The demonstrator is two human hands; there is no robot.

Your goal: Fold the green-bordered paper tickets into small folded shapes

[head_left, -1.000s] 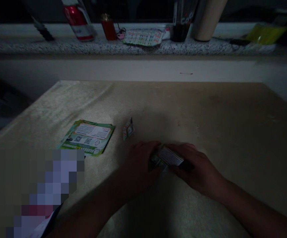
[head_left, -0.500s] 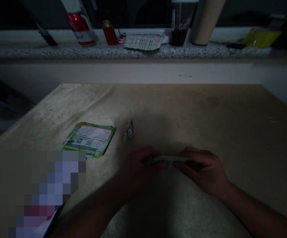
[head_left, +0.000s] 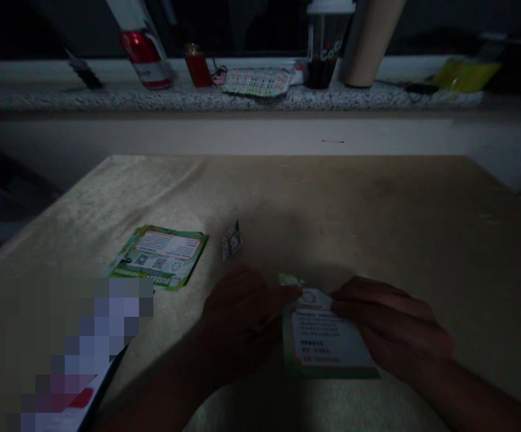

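A green-bordered printed leaflet (head_left: 321, 342) lies tilted before me, its white face covered in small text. Its upper part looks folded over, and one green corner pokes up at the top left. My left hand (head_left: 242, 324) grips the leaflet's upper left edge, thumb and fingers closed at the fold. On the other side my right hand (head_left: 395, 318) holds the upper right edge, its fingers pressed together over the paper. Dim light hides the fingertips in part. Beyond my left hand stands a small folded printed paper piece (head_left: 232, 240).
A stack of similar green leaflets (head_left: 165, 249) lies at the left of the table (head_left: 377, 198). Nearer me is a pixelated flat object (head_left: 80, 399). Along the granite sill (head_left: 129, 102) stand a red can (head_left: 146, 60), an orange-red bottle (head_left: 197, 67), a lidded cup (head_left: 326, 48) and a beige cylinder (head_left: 371, 48).
The leaflet was edge-on between both hands, and now its printed face shows, lowered toward me. My right hand has moved right and down; my left hand has turned, its back now upward.
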